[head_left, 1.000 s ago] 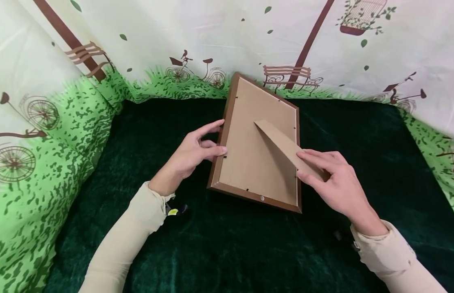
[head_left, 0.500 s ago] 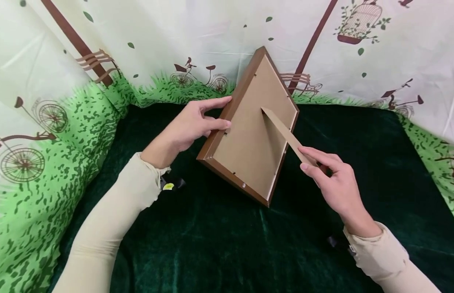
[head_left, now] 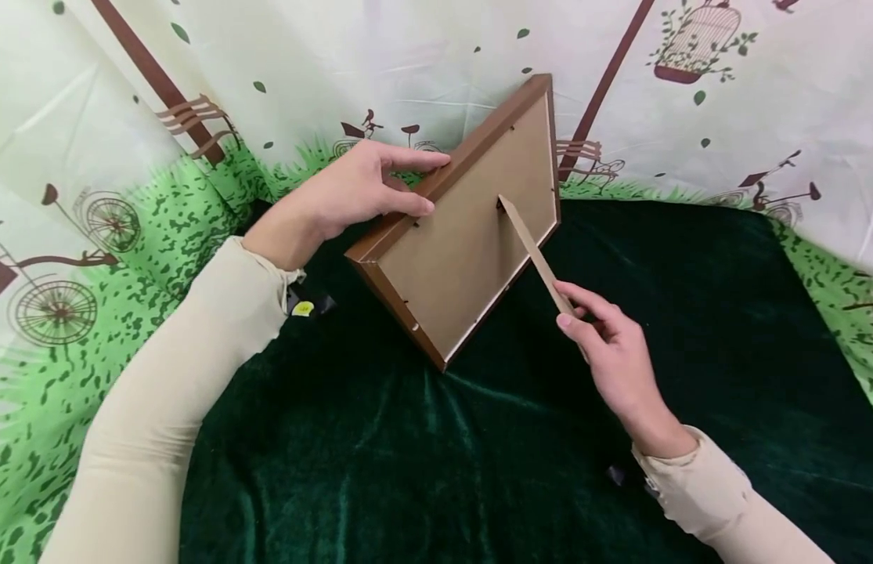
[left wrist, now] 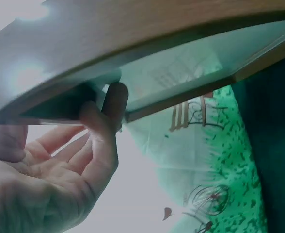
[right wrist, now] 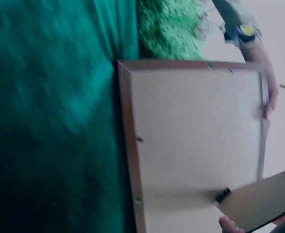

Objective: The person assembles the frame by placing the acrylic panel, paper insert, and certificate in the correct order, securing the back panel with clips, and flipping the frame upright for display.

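Observation:
A brown picture frame (head_left: 464, 227) stands tilted on its long edge, its tan backing board facing me. My left hand (head_left: 366, 188) grips its upper long side, thumb on the back edge and fingers reaching over to the front. In the left wrist view those fingers (left wrist: 103, 141) curl onto the glass side of the frame. Hinged at the middle of the back, the flat tan easel stand (head_left: 531, 239) sticks out toward the right. My right hand (head_left: 612, 345) pinches the stand's free end between thumb and fingers. The right wrist view shows the dark hinge (right wrist: 223, 195) where stand meets board.
Dark green velvet cloth (head_left: 380, 470) covers the surface under the frame. Behind and to the left hangs a white curtain (head_left: 380, 55) printed with bicycles, benches and grass. Small black turn tabs and a round hanger spot line the frame's back edge.
The frame has turned clockwise and tipped up onto its long edge, the left hand rising with it. The right hand keeps hold of the stand, which now stands out farther from the backing.

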Motion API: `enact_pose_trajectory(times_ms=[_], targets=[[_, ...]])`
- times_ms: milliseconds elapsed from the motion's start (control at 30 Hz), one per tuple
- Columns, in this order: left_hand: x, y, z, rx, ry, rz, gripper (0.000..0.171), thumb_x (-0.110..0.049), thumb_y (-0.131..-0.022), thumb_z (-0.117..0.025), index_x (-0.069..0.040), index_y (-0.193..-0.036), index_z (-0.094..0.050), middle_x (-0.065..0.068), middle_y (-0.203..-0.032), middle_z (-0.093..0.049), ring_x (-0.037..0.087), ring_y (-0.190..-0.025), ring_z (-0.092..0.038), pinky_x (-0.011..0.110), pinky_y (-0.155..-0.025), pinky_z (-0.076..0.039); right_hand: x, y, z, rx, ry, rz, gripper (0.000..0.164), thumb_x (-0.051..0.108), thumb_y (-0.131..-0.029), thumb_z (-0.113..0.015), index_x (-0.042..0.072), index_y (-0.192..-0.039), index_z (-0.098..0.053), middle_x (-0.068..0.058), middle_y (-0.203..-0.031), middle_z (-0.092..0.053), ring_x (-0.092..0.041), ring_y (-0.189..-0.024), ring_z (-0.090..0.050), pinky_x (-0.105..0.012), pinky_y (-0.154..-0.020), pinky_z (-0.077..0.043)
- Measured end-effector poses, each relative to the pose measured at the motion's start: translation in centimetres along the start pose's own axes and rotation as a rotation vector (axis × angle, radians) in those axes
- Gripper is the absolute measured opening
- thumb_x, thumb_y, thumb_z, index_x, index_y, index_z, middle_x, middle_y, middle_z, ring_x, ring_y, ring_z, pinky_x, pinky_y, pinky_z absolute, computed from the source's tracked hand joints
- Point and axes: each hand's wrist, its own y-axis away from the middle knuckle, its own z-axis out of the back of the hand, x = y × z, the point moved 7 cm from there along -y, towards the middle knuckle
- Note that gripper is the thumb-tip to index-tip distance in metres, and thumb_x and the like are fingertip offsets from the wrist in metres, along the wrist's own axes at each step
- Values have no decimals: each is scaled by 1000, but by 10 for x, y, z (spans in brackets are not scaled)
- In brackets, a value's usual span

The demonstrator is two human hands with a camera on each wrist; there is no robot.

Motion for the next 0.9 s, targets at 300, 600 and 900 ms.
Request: enact_pose_trajectory(times_ms=[300,600,900], targets=[[-27,-7,4,114,-256,-31,58,-13,-91,-72,-30,-144,-53,-4,-149,-53,14,-124,-52,34,-104,-44,-7,10,-45,219,-14,11,59,25,-101,-56,33,-155,-33,-8,-140,-42,-19,-107,-48,-31,-82,-47],[-49,10,-21,161,-478,-206,61,1,-92,-65,-21,-146,-50,0,-150,-52,15,-135,-50,35,-112,-41,-15,8,-97,354,-37,-64,101,23,-90,-73,29,-159,0,-11,-139,-27,-24,-110,-47,-26,-77,-51],[-50,30,-39,49,-675,-328,63,10,-91,-53,-20,-146,-49,-6,-153,-48,23,-90,-41,33,-73,-32,-21,5,-121,341,-158,-175,113,19,-85,-77,27,-157,10,-14,-141,-27,-30,-114,-51,-33,-79,-55]])
